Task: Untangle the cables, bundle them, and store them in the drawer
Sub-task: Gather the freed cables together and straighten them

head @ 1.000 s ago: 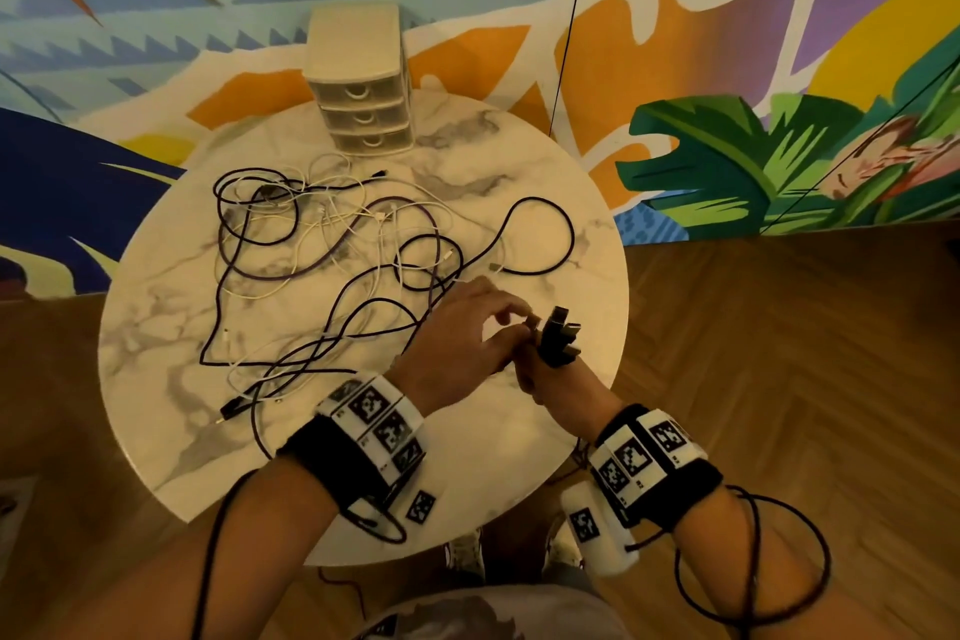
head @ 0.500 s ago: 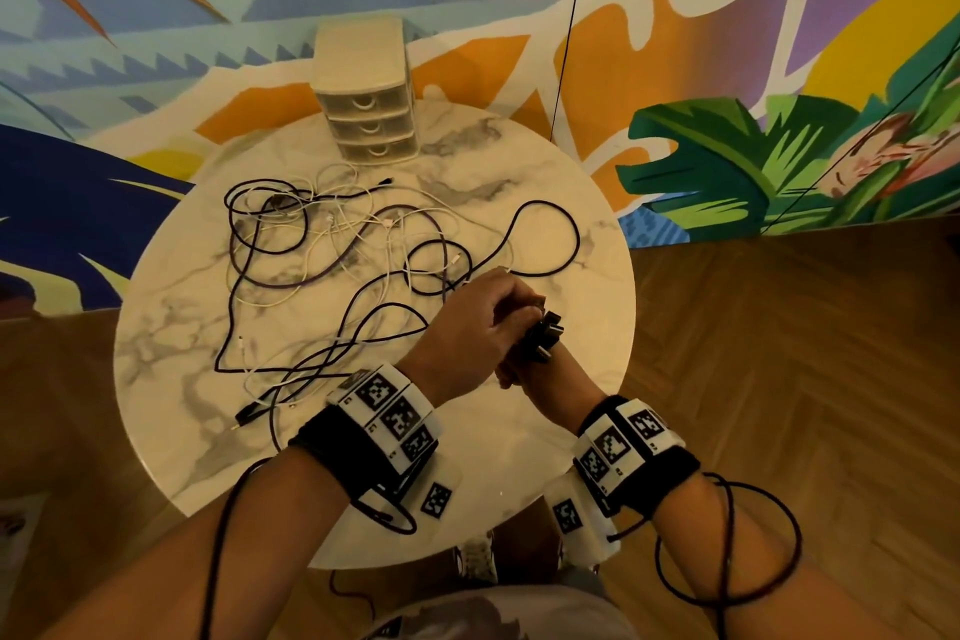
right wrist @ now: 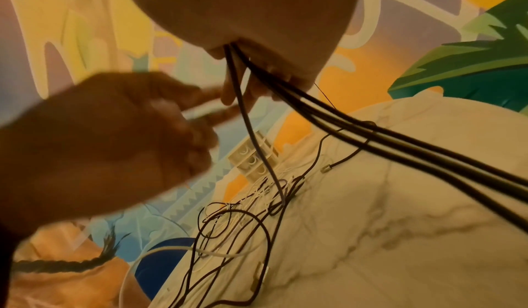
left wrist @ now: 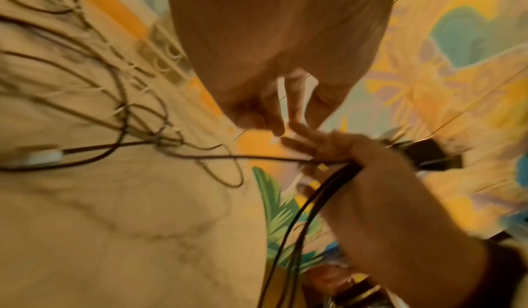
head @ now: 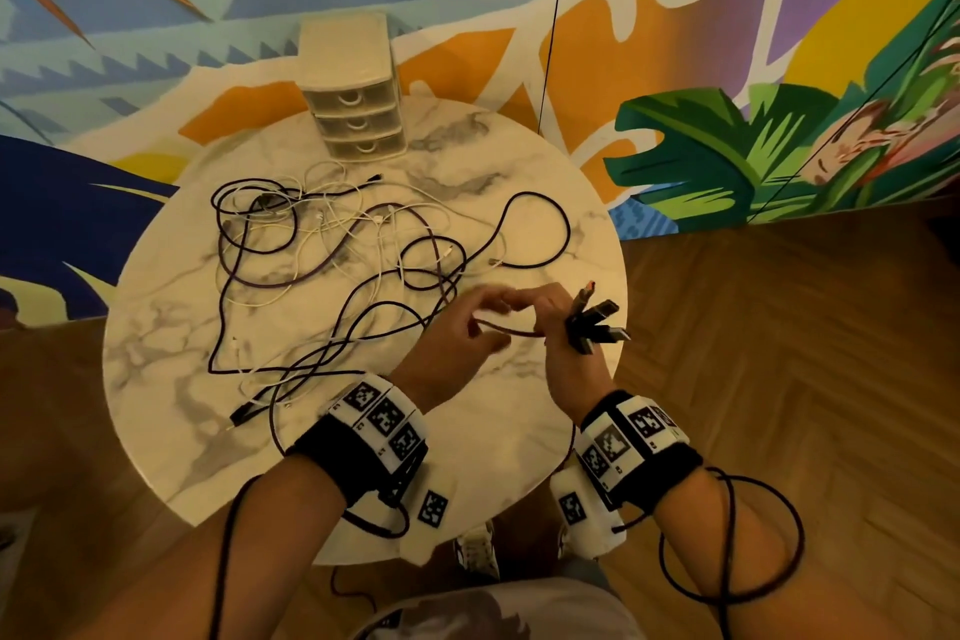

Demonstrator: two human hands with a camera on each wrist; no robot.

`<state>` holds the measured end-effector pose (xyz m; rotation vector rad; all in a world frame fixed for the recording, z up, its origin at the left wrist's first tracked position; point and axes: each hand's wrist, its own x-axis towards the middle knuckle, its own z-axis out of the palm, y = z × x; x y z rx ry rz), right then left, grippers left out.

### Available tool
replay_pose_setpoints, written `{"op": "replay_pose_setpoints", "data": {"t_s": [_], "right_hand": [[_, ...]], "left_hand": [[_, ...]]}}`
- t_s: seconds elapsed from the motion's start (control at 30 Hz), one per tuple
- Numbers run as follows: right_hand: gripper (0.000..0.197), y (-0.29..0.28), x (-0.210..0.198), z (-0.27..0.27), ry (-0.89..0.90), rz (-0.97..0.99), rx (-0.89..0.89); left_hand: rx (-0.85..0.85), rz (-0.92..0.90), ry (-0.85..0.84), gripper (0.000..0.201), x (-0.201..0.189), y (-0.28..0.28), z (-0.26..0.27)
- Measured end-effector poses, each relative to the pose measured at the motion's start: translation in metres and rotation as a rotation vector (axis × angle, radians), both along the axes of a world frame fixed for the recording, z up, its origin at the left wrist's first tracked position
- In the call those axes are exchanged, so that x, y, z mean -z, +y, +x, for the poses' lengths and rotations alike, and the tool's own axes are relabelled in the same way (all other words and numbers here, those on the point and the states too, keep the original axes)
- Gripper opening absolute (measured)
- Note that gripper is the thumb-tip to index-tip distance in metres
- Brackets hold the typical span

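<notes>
Right hand (head: pixel 569 327) is clenched on a bunch of dark cables (right wrist: pixel 357 130); their black plug ends (head: pixel 597 325) fan out past its knuckles, over the near-right edge of the round white marble-pattern table (head: pixel 171 359). From the right wrist view, at least three dark strands leave that fist and trail down toward the tabletop.

Left hand (head: pixel 462 333) sits just left of the right one, fingers loosely curled, fingertips near or touching the right hand's. A thin reddish-brown cable section (head: pixel 511 330) spans between the two hands. Left hand is motion-blurred in every view, so cannot tell whether it pinches that cable or only touches it.

The remaining tangle of black and white cables (head: pixel 332 265) lies spread across the middle and left of the table, loops overlapping, not bundled. One black loop (head: pixel 540 229) runs out toward the right side of the table. A black connector end (head: pixel 241 413) lies near the front-left edge.

Small beige plastic three-drawer cabinet (head: pixel 353 94) stands at the far edge of the table against the painted mural wall (head: pixel 779 42); all three drawers look pushed in. It is well apart from both hands.

Both wrists carry black bands with white marker tags (head: pixel 382 418). Wood herringbone floor (head: pixel 805 353) to the right.
</notes>
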<state>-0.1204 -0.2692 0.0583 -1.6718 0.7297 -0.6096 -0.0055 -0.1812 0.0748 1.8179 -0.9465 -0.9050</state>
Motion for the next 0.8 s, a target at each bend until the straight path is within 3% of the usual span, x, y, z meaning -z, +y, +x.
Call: {"op": "replay_pose_setpoints", "data": {"t_s": [0.07, 0.13, 0.2, 0.3, 0.4, 0.47, 0.6, 0.67, 0.8], "right_hand": [[0.042, -0.001, -0.001, 0.000, -0.047, 0.083, 0.038], [0.042, -0.001, -0.008, 0.002, -0.124, 0.343, 0.040], [0.050, -0.002, -0.016, 0.003, -0.173, 0.517, 0.080], [0.063, -0.016, -0.020, -0.001, -0.176, 0.532, 0.242], [0.066, -0.033, -0.026, -0.009, -0.305, 0.559, 0.280], [0.069, -0.036, -0.030, -0.010, -0.344, 0.599, 0.203], [0.065, -0.018, -0.034, -0.001, -0.151, 0.546, -0.086], [0.066, -0.004, -0.032, 0.005, 0.033, 0.530, -0.214], [0.069, 0.014, -0.031, 0.010, 0.397, 0.377, -0.307]], "left_hand": [[0.175, 0.193, 0.023, 0.028, 0.024, 0.007, -0.013], [0.248, 0.265, -0.042, 0.013, 0.051, 0.017, -0.025], [0.247, 0.345, -0.141, 0.021, 0.076, 0.030, -0.023], [0.140, 0.380, -0.301, 0.041, 0.094, 0.046, 0.014], [-0.067, 0.333, -0.350, 0.028, 0.071, 0.042, 0.062], [-0.172, 0.276, -0.380, 0.028, 0.045, 0.030, 0.081], [-0.224, 0.193, -0.588, 0.030, 0.012, 0.005, 0.060], [-0.156, 0.226, -0.764, 0.032, 0.003, -0.005, 0.034], [0.081, 0.373, -1.078, 0.025, -0.008, -0.011, 0.006]]}}
